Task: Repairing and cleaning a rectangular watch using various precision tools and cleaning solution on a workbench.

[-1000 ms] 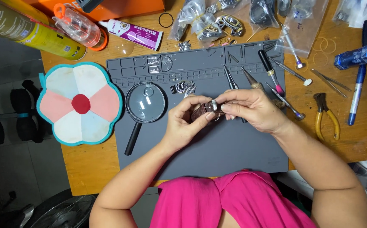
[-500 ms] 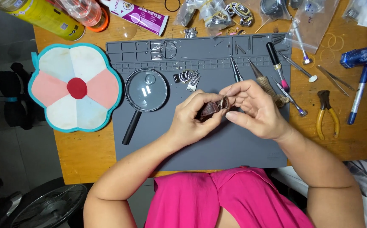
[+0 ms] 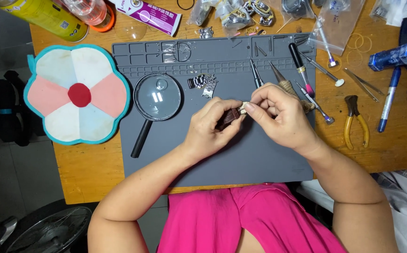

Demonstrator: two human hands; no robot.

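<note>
A small dark brown strap piece with a silvery metal end is held above the middle of the grey rubber work mat, which lies on the wooden table. The left hand is closed around the dark part from below, thumb on top. The right hand is pinched on the silvery end, fingertips meeting those of the left hand (what exactly the metal end is cannot be told at this size).

Just left of the hands, a round magnifying glass with a black handle lies on the mat. A short silvery metal link band lies just above the left hand, apart from it. Behind the right hand, a row of thin pointed tools with dark handles is laid out. Yellow-handled pliers lie on the table to the right of the mat. A flower-shaped cloth pad in pink, white and teal is noted at the left edge.
</note>
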